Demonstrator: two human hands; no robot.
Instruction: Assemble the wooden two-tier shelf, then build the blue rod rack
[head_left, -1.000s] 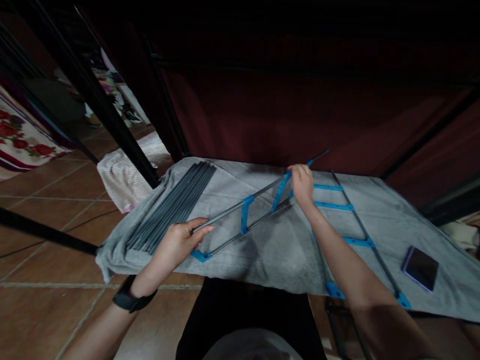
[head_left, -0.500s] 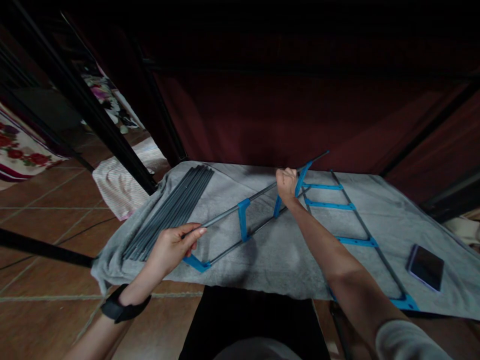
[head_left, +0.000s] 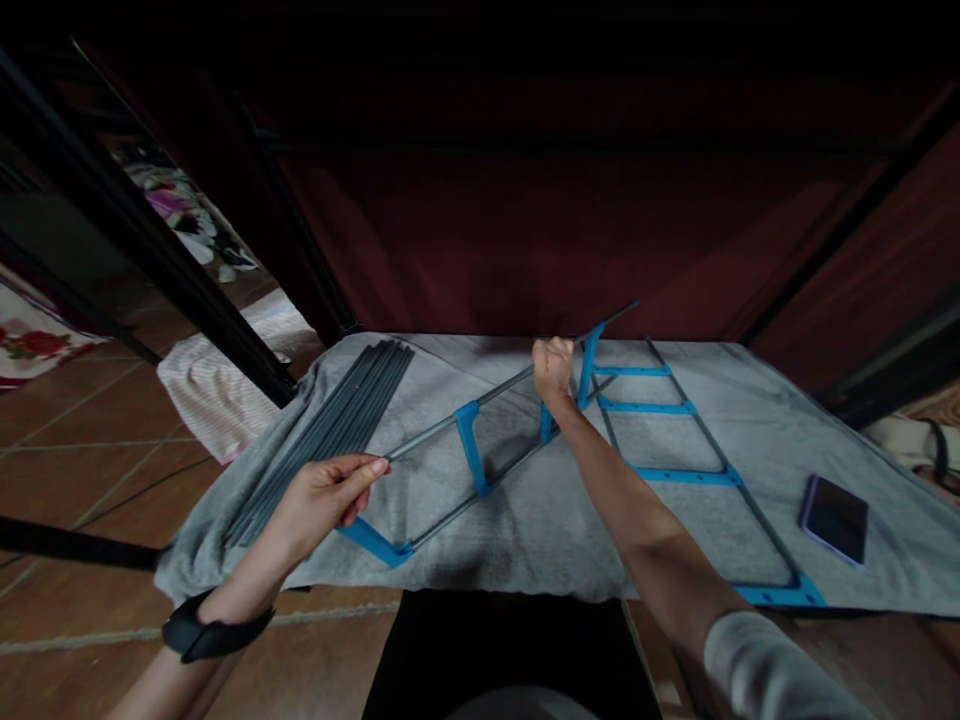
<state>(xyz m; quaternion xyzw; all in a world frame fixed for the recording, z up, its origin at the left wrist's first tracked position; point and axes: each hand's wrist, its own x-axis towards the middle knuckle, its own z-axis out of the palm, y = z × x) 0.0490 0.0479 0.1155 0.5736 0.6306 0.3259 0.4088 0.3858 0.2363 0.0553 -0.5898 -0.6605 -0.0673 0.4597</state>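
Note:
I hold a ladder-like frame point(head_left: 472, 455) of two grey rods joined by blue plastic crosspieces, tilted above a grey cloth. My left hand point(head_left: 322, 495) pinches the near end of its upper rod. My right hand point(head_left: 553, 368) is closed round the same rod farther along, beside a blue crosspiece point(head_left: 586, 365). A second frame point(head_left: 686, 470) of the same kind lies flat on the cloth to the right. A bundle of loose grey rods point(head_left: 322, 435) lies at the cloth's left side.
A grey cloth point(head_left: 555, 510) covers the table. A dark phone point(head_left: 834, 517) lies at its right. Black frame poles point(head_left: 150, 250) stand at the left before dark red fabric point(head_left: 525, 230). A striped cloth point(head_left: 214, 385) lies on the tiled floor.
My right hand slid along the upper rod toward me, from beyond a blue crosspiece to just before it. The left hand kept its pinch on the near end. The view shifted a little.

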